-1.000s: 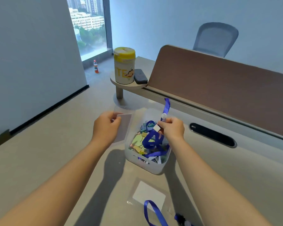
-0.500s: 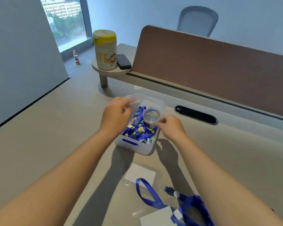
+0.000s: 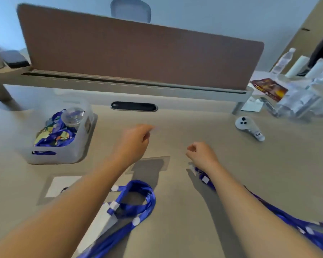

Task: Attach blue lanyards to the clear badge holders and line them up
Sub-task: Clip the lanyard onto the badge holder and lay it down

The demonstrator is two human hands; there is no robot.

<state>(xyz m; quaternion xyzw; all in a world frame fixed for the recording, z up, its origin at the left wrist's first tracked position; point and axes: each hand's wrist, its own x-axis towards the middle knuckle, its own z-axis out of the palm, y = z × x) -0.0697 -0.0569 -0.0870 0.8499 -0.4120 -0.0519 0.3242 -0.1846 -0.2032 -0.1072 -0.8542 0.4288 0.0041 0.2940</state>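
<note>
- Both hands have left the white bin [image 3: 50, 155] since half a second ago; they're now over open desk [image 3: 175, 229], bin off to the left.
- Left hand [image 3: 133, 140]: fingers pinched closed, apparently on a clear badge holder; it's motion-blurred, so can't confirm.
- Right hand [image 3: 201, 154]: curled shut on the clip end of a blue lanyard [image 3: 287, 216], strap trailing under the forearm.
- Already attached: looped lanyard [image 3: 138, 198] on a badge holder [image 3: 102, 220], near edge; another holder [image 3: 63, 186] just left of it.
- Read: pick done, next is clipping this pair.
</note>
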